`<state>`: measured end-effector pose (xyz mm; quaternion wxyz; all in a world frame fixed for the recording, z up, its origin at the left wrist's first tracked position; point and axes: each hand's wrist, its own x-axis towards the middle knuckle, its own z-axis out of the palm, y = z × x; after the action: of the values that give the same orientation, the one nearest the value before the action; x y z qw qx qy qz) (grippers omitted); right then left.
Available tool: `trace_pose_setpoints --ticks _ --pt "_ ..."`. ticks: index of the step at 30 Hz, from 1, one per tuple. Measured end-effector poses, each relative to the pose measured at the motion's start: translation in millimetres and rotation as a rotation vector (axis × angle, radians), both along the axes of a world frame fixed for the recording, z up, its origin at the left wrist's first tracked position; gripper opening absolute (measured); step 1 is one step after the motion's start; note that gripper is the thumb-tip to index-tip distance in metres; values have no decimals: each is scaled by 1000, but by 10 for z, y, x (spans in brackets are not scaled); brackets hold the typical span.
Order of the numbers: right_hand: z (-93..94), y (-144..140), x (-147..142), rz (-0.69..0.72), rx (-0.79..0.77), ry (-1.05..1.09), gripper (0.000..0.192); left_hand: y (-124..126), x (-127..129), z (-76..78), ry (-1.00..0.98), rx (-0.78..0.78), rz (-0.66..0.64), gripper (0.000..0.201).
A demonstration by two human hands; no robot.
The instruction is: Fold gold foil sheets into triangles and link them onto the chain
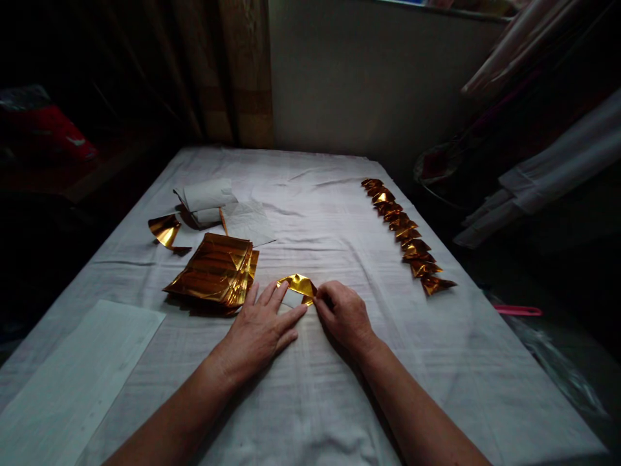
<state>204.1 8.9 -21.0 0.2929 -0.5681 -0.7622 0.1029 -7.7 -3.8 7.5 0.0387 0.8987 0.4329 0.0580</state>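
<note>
Left hand (pixel 259 330): is being pressed flat, fingers spread, on the gold foil sheet (pixel 298 286).
Right hand (pixel 343 312): is pinching the sheet's right corner.
Sheet: is lying mid-counter (pixel 339 401), beside the foil stack (pixel 216 272).
Handling: judged light, thin, crease-prone; best taken at corners.

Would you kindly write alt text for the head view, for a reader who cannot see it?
Two bare hands press a small gold foil sheet flat on a white cloth-covered table: the left hand lies flat on it, the right hand pinches its edge. A stack of gold sheets lies to the left, a row of folded gold pieces to the right.
</note>
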Motion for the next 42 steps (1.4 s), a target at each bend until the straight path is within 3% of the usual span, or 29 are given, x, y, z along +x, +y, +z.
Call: trace_pose_setpoints --ticks 9,11,19,31,42 --pt "-45 -4 19 -37 -1 84 4 19 -16 27 -14 -18 -7 40" --pt "-46 -10 16 -60 13 108 10 16 -14 17 -21 -5 -4 39" --pt "9 -41 -7 109 82 -50 14 25 -1 -18 -33 47 14 35" --pt "128 -80 -57 132 74 -168 11 190 -53 -124 -242 39 67 34" --pt "111 -109 -142 75 131 -240 13 278 -9 -147 -185 163 51 16"
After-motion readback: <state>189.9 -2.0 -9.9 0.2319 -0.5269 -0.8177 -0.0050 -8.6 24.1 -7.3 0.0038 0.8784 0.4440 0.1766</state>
